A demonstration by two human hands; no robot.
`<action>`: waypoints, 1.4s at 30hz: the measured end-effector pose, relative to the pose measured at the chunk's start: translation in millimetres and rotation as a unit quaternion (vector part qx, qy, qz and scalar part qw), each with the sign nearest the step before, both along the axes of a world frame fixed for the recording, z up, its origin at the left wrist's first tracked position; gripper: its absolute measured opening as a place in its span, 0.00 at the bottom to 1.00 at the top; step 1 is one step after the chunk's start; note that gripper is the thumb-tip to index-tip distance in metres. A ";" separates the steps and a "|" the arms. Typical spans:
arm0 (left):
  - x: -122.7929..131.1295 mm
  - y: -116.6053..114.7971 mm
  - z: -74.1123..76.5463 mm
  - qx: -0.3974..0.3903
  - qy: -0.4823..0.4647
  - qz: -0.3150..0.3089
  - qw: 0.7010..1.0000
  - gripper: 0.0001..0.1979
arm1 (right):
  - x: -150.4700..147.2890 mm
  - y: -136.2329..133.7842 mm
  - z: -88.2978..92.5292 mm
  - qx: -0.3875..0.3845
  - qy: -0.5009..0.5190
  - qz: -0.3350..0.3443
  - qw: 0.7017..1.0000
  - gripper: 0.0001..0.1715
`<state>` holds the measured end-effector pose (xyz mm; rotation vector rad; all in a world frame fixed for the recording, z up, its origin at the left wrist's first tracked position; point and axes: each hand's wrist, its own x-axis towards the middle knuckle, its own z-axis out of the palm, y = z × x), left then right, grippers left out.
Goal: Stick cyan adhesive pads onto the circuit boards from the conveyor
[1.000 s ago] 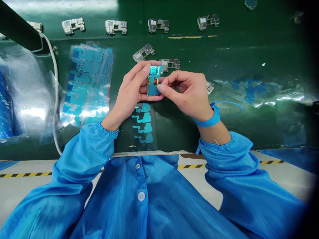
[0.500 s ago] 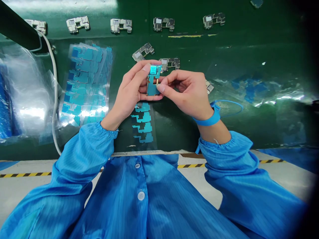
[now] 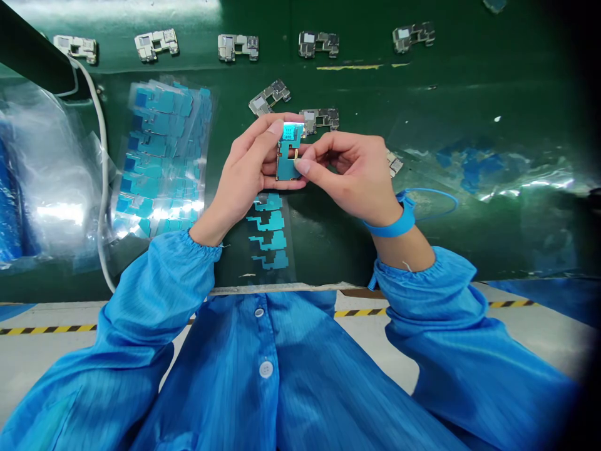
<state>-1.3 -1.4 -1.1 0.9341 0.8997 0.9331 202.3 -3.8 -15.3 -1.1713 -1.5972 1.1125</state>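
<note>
A small circuit board (image 3: pixel 287 154) covered with a teal film sits upright between both hands above the green belt. My left hand (image 3: pixel 251 172) grips its left edge with fingers curled round it. My right hand (image 3: pixel 351 172) pinches the board's right side, thumb pressed on the teal film. A blue wrist strap (image 3: pixel 392 225) circles my right wrist. Under my hands lies a clear strip (image 3: pixel 268 235) carrying several teal film cut-outs.
A stack of film sheets (image 3: pixel 162 156) lies at the left, beside clear plastic bags (image 3: pixel 47 175) and a white cable (image 3: pixel 102 175). Several metal boards (image 3: pixel 237 47) sit in a row along the far belt; two more (image 3: pixel 270 97) lie just beyond my hands.
The row of metal boards on the far belt has shifted to the right. My hands and the board they hold have stayed in place.
</note>
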 end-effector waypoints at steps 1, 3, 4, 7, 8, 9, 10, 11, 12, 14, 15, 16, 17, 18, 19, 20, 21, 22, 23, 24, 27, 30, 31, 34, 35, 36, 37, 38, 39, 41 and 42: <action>0.0 0.0 0.2 -0.001 0.000 0.001 1.000 0.20 | 0.0 0.0 0.2 0.000 -0.002 0.001 1.000 0.20; 0.0 0.3 0.3 -0.002 0.004 0.000 1.000 0.21 | 0.1 0.1 0.4 0.003 -0.004 0.001 1.000 0.20; 0.0 0.5 0.3 -0.003 0.008 -0.001 1.000 0.21 | 0.1 0.2 0.4 0.005 -0.005 0.000 1.000 0.20; -0.2 1.0 0.0 -0.007 0.018 -0.004 1.000 0.23 | 0.1 0.4 0.2 0.008 -0.009 0.000 1.000 0.20; -0.3 1.0 0.0 -0.008 0.018 -0.004 1.000 0.23 | 0.1 0.4 0.1 0.008 -0.011 0.000 1.000 0.20; -0.6 1.0 0.1 -0.009 0.016 -0.003 1.000 0.23 | 0.1 0.4 0.1 0.009 -0.012 0.000 1.000 0.20; -0.8 0.9 0.3 -0.008 0.013 -0.004 1.000 0.23 | 0.1 0.5 0.1 0.009 -0.012 0.000 1.000 0.20; -1.0 0.8 0.7 -0.006 0.010 -0.005 1.000 0.23 | 0.1 0.5 0.2 0.010 -0.011 0.000 1.000 0.20; -1.2 0.7 1.3 -0.005 0.008 -0.005 1.000 0.23 | 0.0 0.6 0.3 0.009 -0.010 0.001 1.000 0.20; -1.4 0.4 2.7 -0.009 0.003 -0.004 1.000 0.23 | -0.3 0.8 0.9 0.007 -0.008 0.002 1.000 0.20; -1.5 0.3 3.5 -0.012 0.000 -0.004 1.000 0.22 | -0.4 0.9 1.2 0.004 -0.008 0.003 1.000 0.20; -1.5 0.2 4.4 -0.016 -0.004 -0.005 1.000 0.22 | -0.5 1.1 1.6 0.002 -0.008 0.003 1.000 0.20; -1.5 0.0 5.2 -0.019 -0.007 -0.007 1.000 0.22 | -0.6 1.2 1.9 0.000 -0.007 0.003 1.000 0.20; -1.5 -0.3 6.0 -0.021 -0.009 -0.010 1.000 0.22 | -0.6 1.3 2.1 -0.002 -0.007 0.003 1.000 0.20; -1.5 -0.8 6.9 -0.022 -0.008 -0.012 1.000 0.22 | -0.5 1.4 2.2 -0.004 -0.006 0.004 1.000 0.20; -1.5 -1.3 7.8 -0.023 -0.004 -0.013 1.000 0.22 | -0.4 1.4 2.3 -0.004 -0.005 0.005 1.000 0.21; -1.6 -2.0 8.9 -0.022 0.000 -0.013 1.000 0.22 | -0.2 1.5 2.3 -0.004 -0.005 0.006 1.000 0.21; -1.7 -2.8 10.2 -0.022 0.005 -0.012 1.000 0.22 | 0.0 1.5 2.3 -0.004 -0.007 0.006 1.000 0.21; -1.8 -3.6 11.6 -0.021 0.009 -0.013 1.000 0.22 | 0.2 1.6 2.4 -0.003 -0.009 0.007 1.000 0.22; -1.9 -4.3 13.2 -0.022 0.013 -0.015 1.000 0.22 | 0.4 1.6 2.5 -0.003 -0.012 0.008 1.000 0.22; -2.1 -5.8 18.5 -0.030 0.035 -0.025 0.999 0.23 | 1.0 2.0 3.3 -0.002 -0.019 0.012 1.000 0.21; -1.6 -6.1 21.4 -0.040 0.068 -0.028 0.997 0.25 | 1.4 2.5 3.7 -0.003 -0.025 0.018 1.000 0.20; -1.3 -5.9 20.9 -0.042 0.076 -0.028 0.996 0.26 | 1.6 2.7 3.7 -0.004 -0.028 0.020 0.999 0.19; -0.7 -4.3 14.8 -0.026 0.065 -0.016 0.997 0.26 | 1.9 3.0 3.9 -0.001 -0.035 0.019 0.999 0.18; -0.8 -3.5 11.7 -0.017 0.055 -0.012 0.998 0.26 | 2.0 3.1 4.2 -0.001 -0.037 0.019 0.999 0.18; -0.9 -2.8 8.7 -0.010 0.047 -0.008 0.999 0.26 | 2.1 3.2 4.5 -0.002 -0.038 0.020 0.999 0.18; -1.1 -2.2 6.1 -0.004 0.042 -0.006 0.999 0.26 | 2.1 3.3 4.9 -0.004 -0.038 0.021 0.999 0.18; -1.3 -1.8 4.1 -0.001 0.042 -0.007 0.999 0.26 | 2.2 3.4 5.3 -0.007 -0.038 0.023 0.999 0.18; -1.4 -1.5 2.8 0.001 0.045 -0.007 0.999 0.26 | 2.2 3.5 5.6 -0.009 -0.037 0.023 0.999 0.18; -1.5 -1.5 2.2 0.005 0.048 -0.005 0.999 0.26 | 2.3 3.8 6.0 -0.009 -0.035 0.025 0.999 0.18; -1.5 -1.7 2.6 0.006 0.047 -0.005 0.999 0.27 | 2.3 3.9 6.2 -0.009 -0.035 0.025 0.999 0.18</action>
